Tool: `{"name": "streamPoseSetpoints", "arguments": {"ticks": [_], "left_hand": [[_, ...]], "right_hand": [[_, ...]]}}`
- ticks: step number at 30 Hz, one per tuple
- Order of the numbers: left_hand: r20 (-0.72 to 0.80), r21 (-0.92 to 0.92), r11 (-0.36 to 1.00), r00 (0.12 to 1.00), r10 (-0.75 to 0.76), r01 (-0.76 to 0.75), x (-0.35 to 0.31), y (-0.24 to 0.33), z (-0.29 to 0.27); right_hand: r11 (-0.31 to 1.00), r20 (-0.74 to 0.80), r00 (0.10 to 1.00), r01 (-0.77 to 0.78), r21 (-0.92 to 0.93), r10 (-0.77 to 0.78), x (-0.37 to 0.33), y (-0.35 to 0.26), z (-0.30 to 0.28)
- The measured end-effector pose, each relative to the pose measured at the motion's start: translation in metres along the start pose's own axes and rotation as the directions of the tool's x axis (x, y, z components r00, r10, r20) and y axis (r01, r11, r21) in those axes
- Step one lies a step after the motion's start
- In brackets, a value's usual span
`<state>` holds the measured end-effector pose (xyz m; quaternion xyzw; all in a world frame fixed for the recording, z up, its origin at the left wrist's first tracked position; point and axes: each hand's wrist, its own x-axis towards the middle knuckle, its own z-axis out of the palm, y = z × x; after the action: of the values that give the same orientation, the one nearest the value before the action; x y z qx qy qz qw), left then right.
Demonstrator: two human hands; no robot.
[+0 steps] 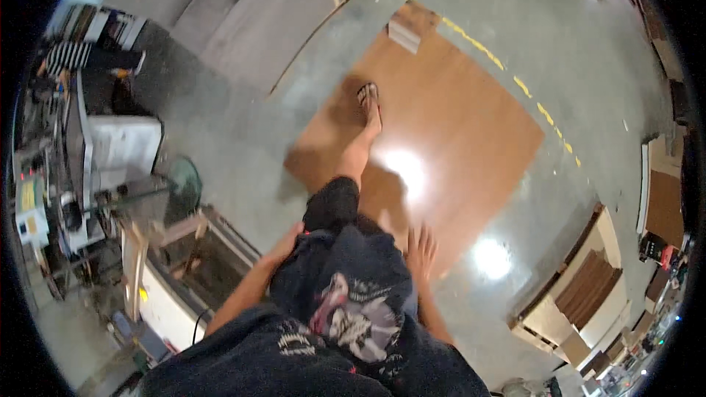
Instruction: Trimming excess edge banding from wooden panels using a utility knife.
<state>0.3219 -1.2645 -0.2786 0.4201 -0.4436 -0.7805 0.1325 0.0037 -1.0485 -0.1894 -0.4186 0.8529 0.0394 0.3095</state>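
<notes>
My right hand [421, 251] hangs beside my right thigh, fingers stretched out and slightly apart, with nothing in it. Below it, a large brown board [463, 117] lies flat on the grey floor. My left hand [288, 244] is at my left hip, against the dark shorts and shirt; its fingers are mostly hidden. One sandalled foot [370, 106] of mine is planted on the board. At the board's far corner sits a small pale block [404, 37], lying on a brown piece.
A wooden-framed cart [165, 235] stands close on my left, with a fan [184, 185] beyond it. Stacked brown panels on a pallet [588, 290] are at right. Large grey sheets [250, 22] lie far left. A person in stripes [70, 57] is at the far left edge.
</notes>
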Motion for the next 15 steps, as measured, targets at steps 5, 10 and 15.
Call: {"name": "streamPoseSetpoints", "arguments": {"ticks": [5,10,15], "left_hand": [[0.121,0.128,0.983,0.986,0.112,-0.128,-0.183,0.269,0.157],[0.438,-0.131,0.869,0.759,0.482,-0.477,-0.325,0.345,0.199],[0.506,-0.569,0.49,0.188,0.842,-0.661,-0.396,0.359,0.218]], "right_hand": [[0.808,-0.377,0.715,0.511,-0.294,-0.589,-0.053,-0.078,-0.16],[0.528,-0.365,0.389,0.712,-0.463,-0.846,-0.136,-0.142,-0.203],[0.342,-0.287,0.209,0.742,-0.576,-0.935,-0.177,-0.192,-0.201]]}}
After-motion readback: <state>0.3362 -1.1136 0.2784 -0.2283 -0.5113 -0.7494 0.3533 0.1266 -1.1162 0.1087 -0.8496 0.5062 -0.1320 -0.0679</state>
